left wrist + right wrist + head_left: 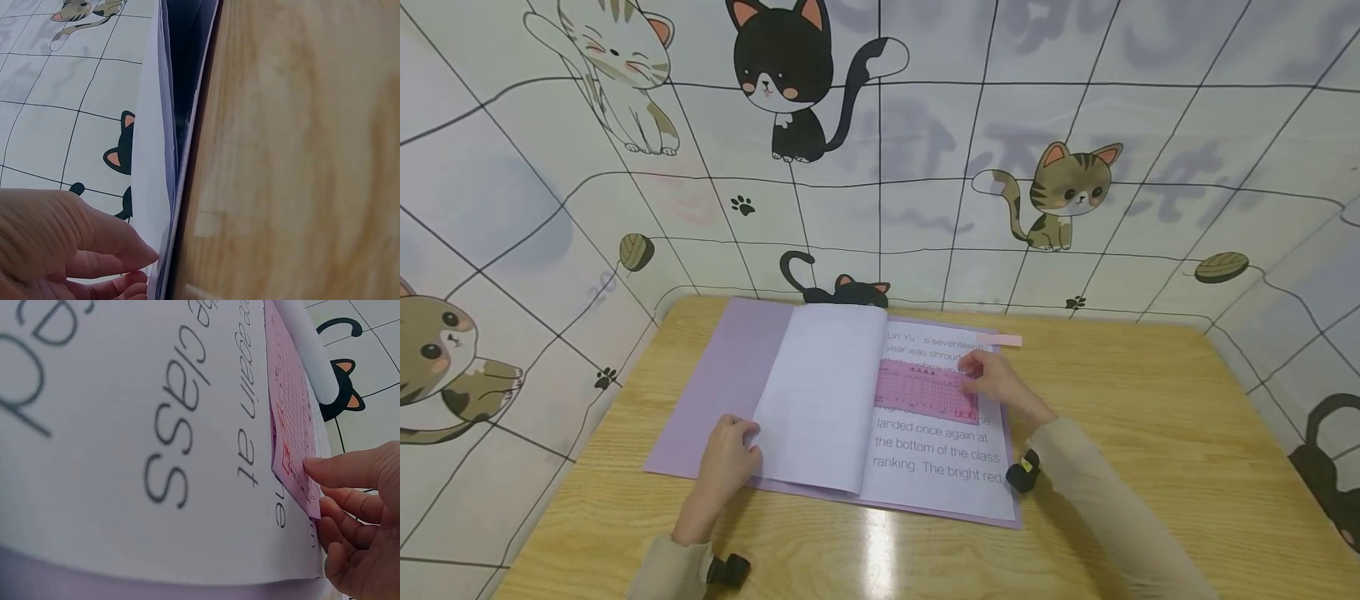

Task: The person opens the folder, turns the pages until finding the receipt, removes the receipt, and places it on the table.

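A book with a lilac cover (700,400) lies spread on the table, its left page (820,400) blank and curving up, its right page (932,492) printed in large English text. My left hand (727,454) rests at the lower left edge of the blank page, thumb and loosely bent fingers touching its upper face; the left wrist view shows the thumb tip on the paper. My right hand (1000,382) pinches the right end of a pink printed paper slip (925,392), thumb on top and fingers beneath. The slip (290,419) lies across the text, its near corner slightly raised.
A pale pink tab (1003,340) sticks out from the right page's top edge. The wooden table (1150,400) extends on both sides of the book. Behind it stands a white backdrop (925,208) with grid lines and cartoon cats. A black wrist camera (1022,472) sits near the book's right edge.
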{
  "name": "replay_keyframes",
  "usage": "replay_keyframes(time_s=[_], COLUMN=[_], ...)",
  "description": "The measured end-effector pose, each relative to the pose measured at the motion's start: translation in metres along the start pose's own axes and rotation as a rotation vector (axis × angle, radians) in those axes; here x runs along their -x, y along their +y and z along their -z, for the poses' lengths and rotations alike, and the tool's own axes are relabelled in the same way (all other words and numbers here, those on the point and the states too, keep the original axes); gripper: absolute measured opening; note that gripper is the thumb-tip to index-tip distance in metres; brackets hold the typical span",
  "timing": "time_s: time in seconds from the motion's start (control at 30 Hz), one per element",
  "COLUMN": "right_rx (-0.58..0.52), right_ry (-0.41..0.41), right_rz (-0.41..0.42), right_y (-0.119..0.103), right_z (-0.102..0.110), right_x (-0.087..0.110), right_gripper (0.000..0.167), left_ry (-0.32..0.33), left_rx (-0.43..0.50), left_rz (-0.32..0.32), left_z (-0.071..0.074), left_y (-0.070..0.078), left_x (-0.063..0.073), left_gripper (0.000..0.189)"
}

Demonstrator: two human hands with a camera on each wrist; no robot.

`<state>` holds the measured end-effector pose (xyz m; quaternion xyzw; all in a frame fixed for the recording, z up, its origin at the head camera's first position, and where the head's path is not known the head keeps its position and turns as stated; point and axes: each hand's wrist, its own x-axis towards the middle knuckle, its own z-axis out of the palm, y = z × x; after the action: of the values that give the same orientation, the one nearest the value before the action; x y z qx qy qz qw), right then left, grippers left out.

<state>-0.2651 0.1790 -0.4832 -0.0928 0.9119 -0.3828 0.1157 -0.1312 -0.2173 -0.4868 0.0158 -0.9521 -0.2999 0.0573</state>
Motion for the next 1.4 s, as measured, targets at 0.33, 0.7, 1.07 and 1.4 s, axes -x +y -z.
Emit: replay_keyframes(time_s=[0.33,0.7,1.07,1.4], right_rx=[0.092,-0.017,-0.218,-0.475], right_ry=[-0.013,-0.028,-0.051,-0.094], right_rz=[-0.017,0.132,0.046,-0.073], right_y=[0.001,0.009,0.019,0.016], right_z=[-0.001,-0.001,-0.004,-0.003], right_x=[-0.004,0.006,0.009,0.013], right_gripper=[0.017,0.014,0.029,0.032], left_ry=[0.018,0.005,-0.017,-0.002], left_rx=[-0.001,0.006,0.01,0.015], left_rz=[-0.004,0.002,0.017,0.005], left_z=[-0.001,-0.001,0.0,-0.001], left_y=[-0.002,-0.002,-0.001,-0.002], left_x=[-0.001,0.0,0.001,0.001], left_gripper=[0.028,0.027,0.027,0.026])
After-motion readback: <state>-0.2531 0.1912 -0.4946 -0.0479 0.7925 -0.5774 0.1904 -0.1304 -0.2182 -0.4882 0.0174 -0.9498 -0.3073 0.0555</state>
